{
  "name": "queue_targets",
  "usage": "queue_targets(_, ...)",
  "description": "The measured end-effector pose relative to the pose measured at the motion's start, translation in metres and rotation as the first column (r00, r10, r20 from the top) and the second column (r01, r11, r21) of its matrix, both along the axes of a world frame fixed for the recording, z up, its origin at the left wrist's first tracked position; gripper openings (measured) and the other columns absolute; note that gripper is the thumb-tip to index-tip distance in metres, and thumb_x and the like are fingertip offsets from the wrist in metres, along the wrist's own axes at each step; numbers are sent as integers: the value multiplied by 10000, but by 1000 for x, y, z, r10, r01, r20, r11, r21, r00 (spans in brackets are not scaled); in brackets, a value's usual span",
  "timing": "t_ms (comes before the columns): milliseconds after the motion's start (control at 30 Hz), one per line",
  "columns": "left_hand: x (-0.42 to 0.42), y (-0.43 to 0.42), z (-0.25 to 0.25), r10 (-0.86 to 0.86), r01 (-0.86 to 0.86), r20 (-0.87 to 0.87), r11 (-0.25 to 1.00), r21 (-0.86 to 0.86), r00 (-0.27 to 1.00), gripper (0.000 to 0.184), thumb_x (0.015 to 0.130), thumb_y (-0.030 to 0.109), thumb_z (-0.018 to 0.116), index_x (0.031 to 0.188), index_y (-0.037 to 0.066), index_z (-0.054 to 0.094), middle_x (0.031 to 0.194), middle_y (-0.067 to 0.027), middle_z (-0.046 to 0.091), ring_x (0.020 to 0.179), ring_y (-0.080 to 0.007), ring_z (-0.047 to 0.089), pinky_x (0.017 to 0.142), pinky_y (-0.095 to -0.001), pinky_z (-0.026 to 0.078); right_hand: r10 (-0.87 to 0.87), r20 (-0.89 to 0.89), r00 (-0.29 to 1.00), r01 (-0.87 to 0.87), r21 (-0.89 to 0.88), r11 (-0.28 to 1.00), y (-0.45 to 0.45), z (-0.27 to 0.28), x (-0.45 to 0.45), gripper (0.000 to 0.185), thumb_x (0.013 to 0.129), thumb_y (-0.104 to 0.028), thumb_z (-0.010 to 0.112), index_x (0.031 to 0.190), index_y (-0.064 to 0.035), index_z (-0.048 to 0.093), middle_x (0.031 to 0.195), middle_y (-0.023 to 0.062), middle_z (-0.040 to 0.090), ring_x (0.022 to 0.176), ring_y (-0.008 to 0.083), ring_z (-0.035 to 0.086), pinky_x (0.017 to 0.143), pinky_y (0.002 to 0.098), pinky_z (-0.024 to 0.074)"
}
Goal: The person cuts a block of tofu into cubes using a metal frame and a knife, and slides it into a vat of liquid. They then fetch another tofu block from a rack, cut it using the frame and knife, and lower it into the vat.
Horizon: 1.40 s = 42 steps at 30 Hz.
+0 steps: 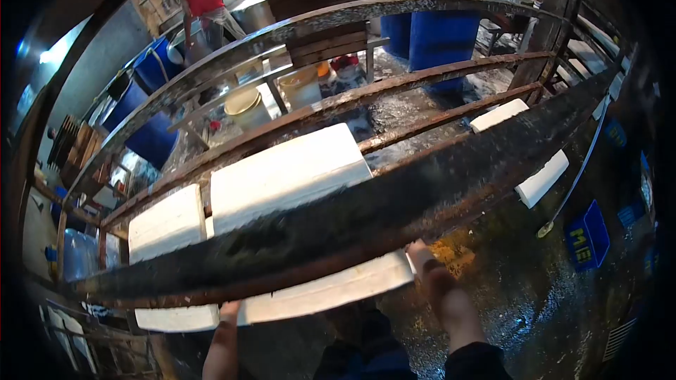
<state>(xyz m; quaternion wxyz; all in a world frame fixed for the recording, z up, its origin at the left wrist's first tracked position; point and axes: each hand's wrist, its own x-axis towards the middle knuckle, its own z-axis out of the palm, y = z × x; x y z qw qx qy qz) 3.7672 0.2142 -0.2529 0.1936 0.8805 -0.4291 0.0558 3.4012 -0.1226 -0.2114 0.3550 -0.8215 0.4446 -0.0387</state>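
Under the dark beam [394, 200], a long white slab [324, 290] lies between the person's two hands. The left hand [224, 338] touches its left end, just beside a short white slab [177, 317]; the right hand [447, 295] reaches up to its right end. The fingers are mostly hidden, so how far open they are and how firmly they grip cannot be told. Across the beam, a broad white block [289, 176] rests on the rack [394, 89], near blue barrels [440, 39].
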Motion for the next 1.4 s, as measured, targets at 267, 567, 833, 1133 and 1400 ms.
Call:
queue_targets(267, 119, -76, -6, 41, -36, -206, 999, 28, 978, 457, 933, 266, 553, 1300, 2, 490, 1310, -217, 509, 1253, -381, 442, 1073, -458, 341, -169, 224, 960, 126, 193, 973, -96, -58, 59, 464, 952, -271, 536, 1324, 6, 512, 1361, 161, 506, 1323, 265, 410, 1121, 412, 281)
queue_targets(567, 77, 22, -36, -56, 71, -270, 996, 46, 961, 476, 921, 251, 589, 1315, 8, 478, 1326, -203, 501, 1246, -361, 460, 1052, -430, 387, -419, 425, 802, 174, 506, 845, -50, -64, -6, 454, 963, -288, 534, 1307, 8, 532, 1339, 141, 534, 1293, 237, 443, 1107, 362, 307)
queue_targets(833, -73, 51, 16, -207, 86, -835, 978, -189, 510, 381, 906, 259, 670, 1161, -12, 586, 1061, -53, 646, 949, -137, 595, 848, -297, 483, -779, 452, 435, 329, 725, 605, 129, -31, -201, 476, 953, -361, 578, 1245, 14, 597, 1175, 34, 614, 1093, 117, 530, 966, 267, 405)
queue_targets(1133, -290, -21, 100, 111, 333, -990, 940, 75, -90, 515, 864, 377, 573, 1281, 80, 516, 1086, -130, 621, 901, -268, 641, 737, -394, 549, -849, 528, 11, 397, 777, 488, 365, -20, -511, 450, 971, -325, 532, 1242, 30, 586, 1054, 11, 617, 962, 97, 548, 880, 239, 417)
queue_targets(1400, -598, -160, 53, -225, 806, -972, 561, -190, -73, 650, 853, 375, 597, 1358, -9, 454, 1241, -120, 578, 1124, -229, 552, 964, -352, 415, -836, 366, -408, 679, 734, -10, 500, 97, -749, 575, 939, -453, 534, 1265, 18, 575, 1130, 97, 644, 1007, 176, 608, 898, 304, 475)
